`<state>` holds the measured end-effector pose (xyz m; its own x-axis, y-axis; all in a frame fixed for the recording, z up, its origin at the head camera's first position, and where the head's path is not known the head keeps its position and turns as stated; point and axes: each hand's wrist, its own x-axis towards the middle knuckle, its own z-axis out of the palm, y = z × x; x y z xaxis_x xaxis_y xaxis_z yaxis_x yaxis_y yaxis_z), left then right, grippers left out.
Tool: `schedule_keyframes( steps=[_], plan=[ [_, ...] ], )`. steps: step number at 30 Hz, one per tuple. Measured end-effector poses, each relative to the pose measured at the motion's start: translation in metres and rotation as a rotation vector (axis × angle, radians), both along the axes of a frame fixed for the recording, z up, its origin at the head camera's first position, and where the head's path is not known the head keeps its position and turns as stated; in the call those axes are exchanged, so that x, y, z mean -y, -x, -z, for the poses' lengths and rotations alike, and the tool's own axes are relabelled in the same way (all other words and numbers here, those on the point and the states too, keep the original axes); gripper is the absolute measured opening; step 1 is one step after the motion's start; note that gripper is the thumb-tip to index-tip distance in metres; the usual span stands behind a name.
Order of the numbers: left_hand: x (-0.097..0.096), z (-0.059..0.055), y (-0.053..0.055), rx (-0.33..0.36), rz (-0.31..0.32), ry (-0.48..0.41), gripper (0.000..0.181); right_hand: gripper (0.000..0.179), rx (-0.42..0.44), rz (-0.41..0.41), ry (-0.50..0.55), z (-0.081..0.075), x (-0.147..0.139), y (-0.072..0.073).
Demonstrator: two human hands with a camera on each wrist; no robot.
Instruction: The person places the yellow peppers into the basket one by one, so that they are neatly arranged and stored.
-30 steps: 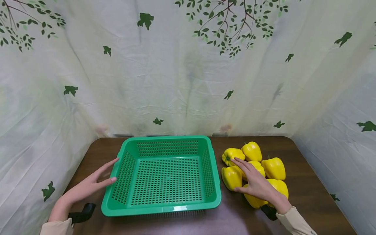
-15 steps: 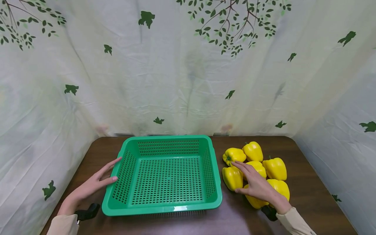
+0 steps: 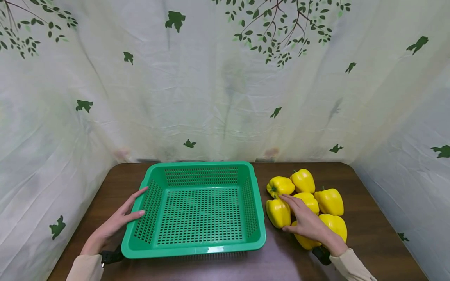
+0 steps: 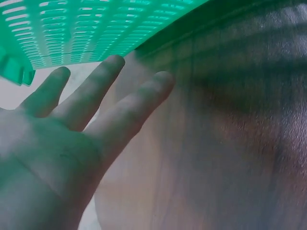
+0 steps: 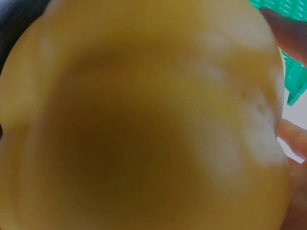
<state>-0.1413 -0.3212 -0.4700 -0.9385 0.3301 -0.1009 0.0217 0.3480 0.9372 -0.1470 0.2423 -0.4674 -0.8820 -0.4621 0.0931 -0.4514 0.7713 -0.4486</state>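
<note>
A green plastic basket [image 3: 198, 214] with slotted walls and floor stands on the table, with nothing inside. At its left rim is my left hand [image 3: 114, 224], fingers and thumb spread and fingertips on the rim; in the left wrist view, its straight fingers [image 4: 86, 98] reach beneath the slotted wall. My right hand [image 3: 309, 221] lies over a group of several yellow bell peppers, thumb and fingers spread apart and not curled round any. Its fingertips are right at the leftmost bell pepper [image 3: 277, 214]. A bell pepper [image 5: 144, 120] fills most of the right wrist view.
Further bell peppers sit around the right hand: one at the back [image 3: 303, 180], one at the right [image 3: 330, 201] and one near the wrist [image 3: 335, 225]. The brown wooden table [image 3: 372, 234] ends at a leaf-patterned curtain [image 3: 225, 86] behind and on both sides.
My left hand has shifted right and slightly up, its fingertips moving further over the basket's left rim. My right hand stays almost still over the bell peppers.
</note>
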Motion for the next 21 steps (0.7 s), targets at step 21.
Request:
schedule_keyframes(
  steps=[21],
  plan=[
    [-0.0062,0.0046,-0.0028,0.246,0.033,-0.336,0.064,0.086,-0.033,0.033,0.037,0.0013,0.0023,0.0014]
  ],
)
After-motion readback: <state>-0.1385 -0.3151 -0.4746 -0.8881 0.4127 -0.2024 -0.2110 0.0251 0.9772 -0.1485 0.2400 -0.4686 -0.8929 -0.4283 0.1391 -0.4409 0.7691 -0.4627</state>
